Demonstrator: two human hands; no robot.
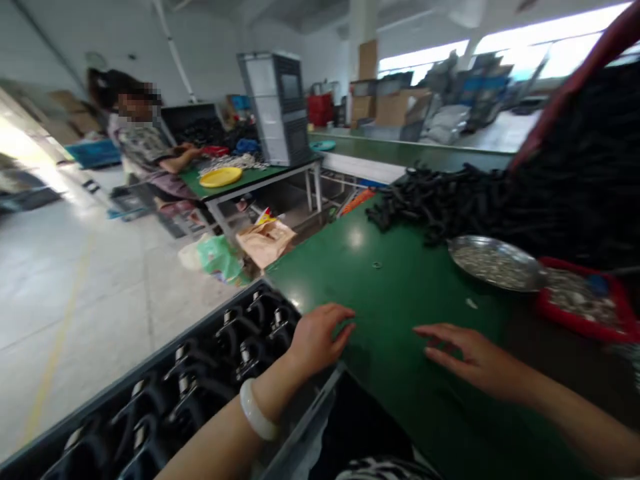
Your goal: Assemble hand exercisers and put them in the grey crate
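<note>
Left hand (pixel 320 340) lies open and relaxed, grasping nothing, its fingertips over the near edge of the green bench (pixel 395 380) and a pale bangle (pixel 257 410) on its wrist. The right hand (pixel 473 357) is released too, its fingers spread and slightly curled at the bench top (from the head view I cannot tell whether they touch it). Nearest the fingers, well apart on the bare green surface, lie a flat metal washer (pixel 377 265) and a small metal scrap (pixel 471 303). Pieces this thin, I judge, lift best by pressing a fingertip on one edge and tipping them up, not by pinching from above. The washer lies flat, so it shows no clear long axis; the scrap is too small to read. Just beside the left wrist sits a black crate (pixel 135 370), its long side running from lower left up toward the bench, packed with black loops with metal clasps (pixel 240 347). Beyond the hands are a steel dish (pixel 495 241) of small metal parts, a red tray (pixel 575 325) and a heap of black tubing (pixel 440 200). Farther off, a seated co-worker (pixel 145 143) reaches toward another green bench (pixel 235 183).
</note>
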